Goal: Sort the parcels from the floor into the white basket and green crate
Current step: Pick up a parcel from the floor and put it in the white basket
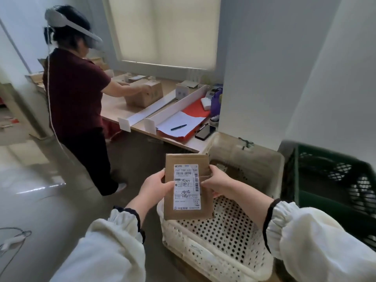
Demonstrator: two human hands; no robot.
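In the head view, the parcel (188, 187), a flat brown box with a white label (186, 187) facing up, is held in the air above the near-left corner of the white basket (219, 247). Its lower edge hangs over the basket's left rim, and its top edge points toward the tabletop (120, 106). The basket looks empty, with its dotted bottom showing, so there is free room under and to the right of the parcel. The green crate (329, 180) stands just beside the basket on the right, against the white wall. To the left, the floor (50, 200) is open.

The left hand (154, 185) grips the parcel's left edge, thumb on top beside the label. The right hand (216, 183) grips the right edge, thumb on the top face and fingers curled underneath. Both forearms reach forward from white sleeves and meet at the parcel.

Behind, a second person (77, 98) stands at the tabletop with hands on a cardboard box (146, 94). White dividers (162, 110) split the tabletop, and a pen (178, 127) lies on paper.
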